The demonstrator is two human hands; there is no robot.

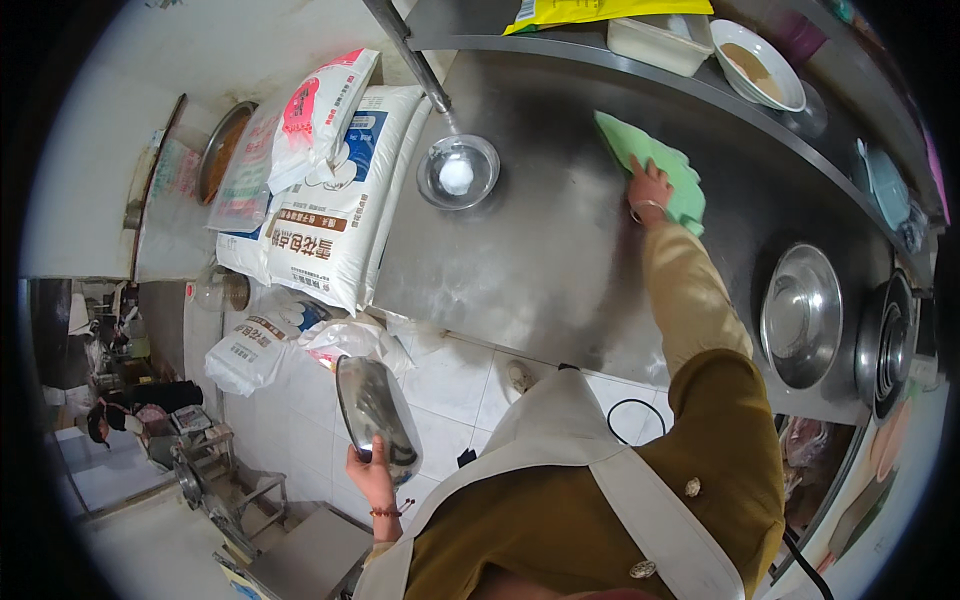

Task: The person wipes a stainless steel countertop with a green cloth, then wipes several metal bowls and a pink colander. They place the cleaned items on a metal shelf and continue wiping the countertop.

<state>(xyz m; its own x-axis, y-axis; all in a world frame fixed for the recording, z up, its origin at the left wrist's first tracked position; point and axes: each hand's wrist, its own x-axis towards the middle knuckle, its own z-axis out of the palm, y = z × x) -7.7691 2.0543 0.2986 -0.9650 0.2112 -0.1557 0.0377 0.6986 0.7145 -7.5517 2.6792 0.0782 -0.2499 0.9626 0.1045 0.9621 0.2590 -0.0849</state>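
Pressed flat on the stainless steel worktop, my right hand has a green cloth under its fingers and palm. My left hand grips the rim of a metal bowl, which is tilted on its side over the tiled floor, off the worktop's front edge. A small metal bowl with white powder in it sits at the worktop's left end. Toward the right end stands a larger metal basin.
Large white printed sacks are stacked left of the worktop. Above its back edge runs a metal shelf with a plastic tub and a white bowl. Nested metal basins stand far right. Bags lie on the floor.
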